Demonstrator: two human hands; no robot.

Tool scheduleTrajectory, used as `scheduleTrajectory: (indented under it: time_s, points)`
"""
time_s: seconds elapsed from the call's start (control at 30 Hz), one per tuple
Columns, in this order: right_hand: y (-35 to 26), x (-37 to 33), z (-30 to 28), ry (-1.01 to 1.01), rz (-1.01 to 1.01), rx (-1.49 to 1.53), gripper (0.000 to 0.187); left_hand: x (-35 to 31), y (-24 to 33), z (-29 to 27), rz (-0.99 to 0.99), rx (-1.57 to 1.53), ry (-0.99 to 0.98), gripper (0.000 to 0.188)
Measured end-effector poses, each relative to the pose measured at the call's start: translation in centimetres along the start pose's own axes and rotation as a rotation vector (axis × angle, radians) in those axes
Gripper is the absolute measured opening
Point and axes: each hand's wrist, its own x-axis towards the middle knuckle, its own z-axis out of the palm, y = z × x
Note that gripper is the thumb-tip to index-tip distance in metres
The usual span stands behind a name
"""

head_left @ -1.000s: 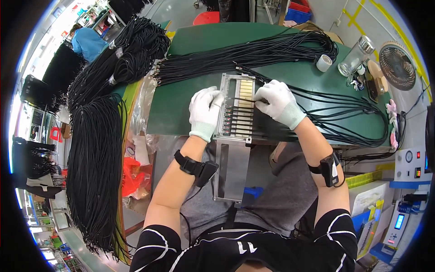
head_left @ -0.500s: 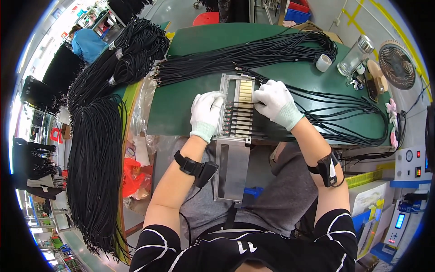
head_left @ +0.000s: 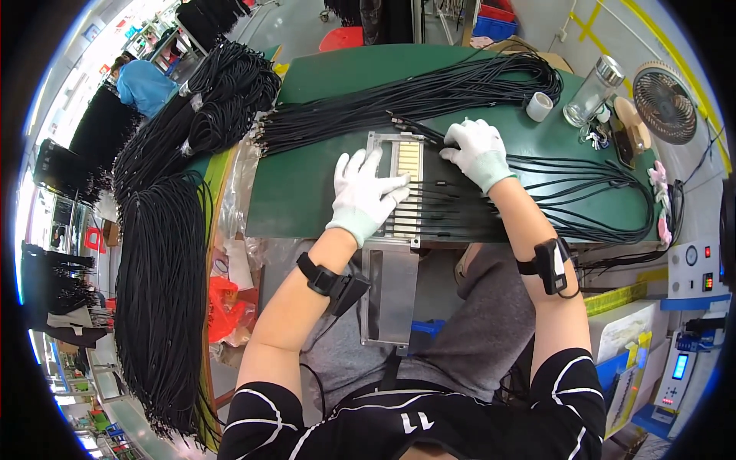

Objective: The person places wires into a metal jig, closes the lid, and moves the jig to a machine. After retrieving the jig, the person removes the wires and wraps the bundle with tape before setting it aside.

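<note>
- Metal frame point(head_left: 394, 137): 1, on the near edge of the green table point(head_left: 330, 84), in front of the person. Pale yellow strips point(head_left: 409, 159) show in its upper slots; black cables point(head_left: 410, 215) lie across the lower ones. Exact cable count unclear, left hand partly covers them.
- Hands: 2, both in white gloves.
- Left hand point(head_left: 363, 188): palm down over the frame, fingers spread, fingertips at the cables. No grip seen.
- Right hand point(head_left: 477, 149): right of the frame, thumb and fingers curved, next to the loose cable ends point(head_left: 412, 127). Can't tell if it has hold of one.
- Clear bottle point(head_left: 589, 96): 1, metal lid on, far right of table; contents can't be made out.
- Crates: 1 red crate point(head_left: 497, 11) above 1 blue crate point(head_left: 494, 30), beyond the table; contents too small to tell.
- Red bag point(head_left: 224, 308): 1, left of the table; contents hidden.
- Also 1 tape roll point(head_left: 539, 106), 1 fan point(head_left: 665, 103).
- Cable bundle point(head_left: 368, 111) across the table's far side; too many to count.
</note>
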Motion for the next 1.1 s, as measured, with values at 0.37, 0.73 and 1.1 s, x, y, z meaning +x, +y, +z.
scheduleTrajectory:
  time_s: [0.37, 0.73, 1.1]
  points:
    - [-1.4, -0.3, -1.3, 0.003, -0.214, 0.407, 0.01, 0.0, -2.1, 1.1, -0.174, -0.444, 0.228, 0.024]
    - [-3.7, -1.0, -0.7, -0.185, -0.044, 0.594, 0.011, -0.3, -2.3, 0.2, -0.157, -0.519, 0.375, 0.017]
    - [-2.3, -1.5, -1.1, -0.162, -0.174, 0.291, 0.009, -0.4, -3.6, 0.9, -0.336, -0.386, 0.257, 0.022]
